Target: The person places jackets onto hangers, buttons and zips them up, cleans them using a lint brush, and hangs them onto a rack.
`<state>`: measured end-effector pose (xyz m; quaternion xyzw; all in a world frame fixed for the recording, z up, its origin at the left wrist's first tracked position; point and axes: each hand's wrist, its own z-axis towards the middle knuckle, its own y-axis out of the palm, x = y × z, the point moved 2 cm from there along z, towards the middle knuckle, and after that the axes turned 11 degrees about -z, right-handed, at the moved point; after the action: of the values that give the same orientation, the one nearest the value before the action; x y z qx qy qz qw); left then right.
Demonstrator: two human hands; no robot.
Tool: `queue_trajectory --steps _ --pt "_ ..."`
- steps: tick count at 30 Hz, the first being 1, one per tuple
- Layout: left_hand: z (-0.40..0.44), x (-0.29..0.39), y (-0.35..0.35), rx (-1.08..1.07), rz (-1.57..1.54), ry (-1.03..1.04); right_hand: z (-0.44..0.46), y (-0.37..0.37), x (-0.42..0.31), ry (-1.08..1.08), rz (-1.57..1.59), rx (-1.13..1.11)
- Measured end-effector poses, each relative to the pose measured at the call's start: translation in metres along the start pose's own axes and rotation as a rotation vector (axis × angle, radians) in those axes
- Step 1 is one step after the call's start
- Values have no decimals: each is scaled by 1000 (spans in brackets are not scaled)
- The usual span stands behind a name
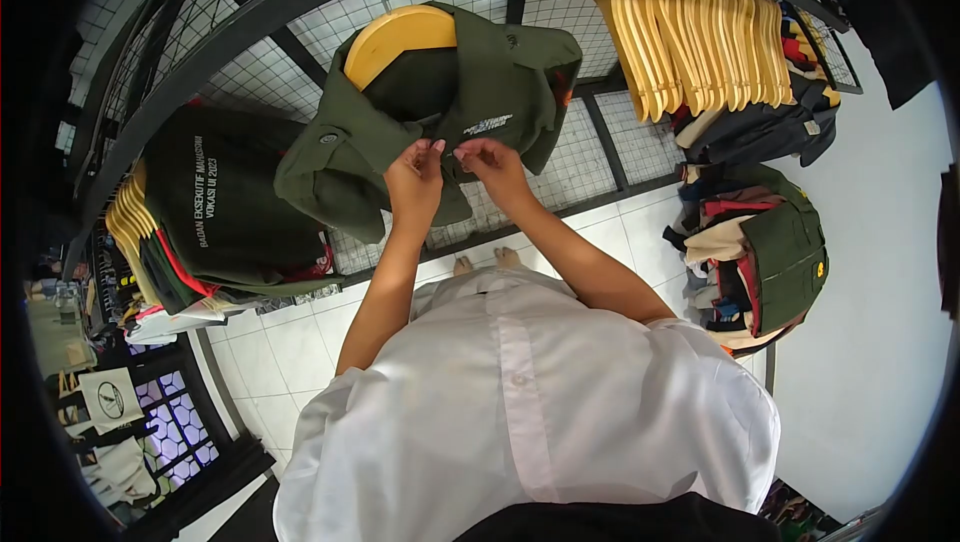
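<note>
A dark olive-green jacket (345,157) with small white lettering on its chest hangs on a light wooden hanger (395,37) from the rack. At its front opening, my left hand (415,182) has its thumb and fingertips pinched on the jacket's edge. Close beside it, my right hand (490,167) pinches the other side of the front, just below the lettering. A small gap separates the two sets of fingertips. What exactly lies under the fingertips, cloth or a fastener, is too small to make out.
Bare wooden hangers (690,37) fill the rail at the upper right. Dark garments (225,202) hang on the left. A pile of clothes (785,252) stands at right by a pale wall (880,272). Black wire-grid panels (570,37) back the rack.
</note>
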<state>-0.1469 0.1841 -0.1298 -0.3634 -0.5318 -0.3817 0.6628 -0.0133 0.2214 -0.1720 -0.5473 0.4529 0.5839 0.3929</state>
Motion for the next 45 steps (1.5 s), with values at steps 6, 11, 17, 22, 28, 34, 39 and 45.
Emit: queue_trajectory --steps 6,11,17,22,28,34,39,45 --pt "-3 10 -5 1 111 25 0 1 -12 222 137 -81" --pt "-9 6 0 62 36 65 -3 3 -13 356 190 -135" --pt "-3 11 -5 32 39 93 2 2 -2 289 197 -203" --pt "9 8 -13 94 156 295 28 -6 -20 304 -142 -405" --pt "-5 18 -10 61 150 240 37 -10 -34 275 -503 -595" --pt "-7 21 -12 32 79 193 10 10 -36 -68 -609 -244" --pt "-5 13 -18 -15 137 251 6 13 -32 -102 -320 -23" --pt "-8 -6 -16 -14 64 186 -11 33 -65 -165 -545 -25"
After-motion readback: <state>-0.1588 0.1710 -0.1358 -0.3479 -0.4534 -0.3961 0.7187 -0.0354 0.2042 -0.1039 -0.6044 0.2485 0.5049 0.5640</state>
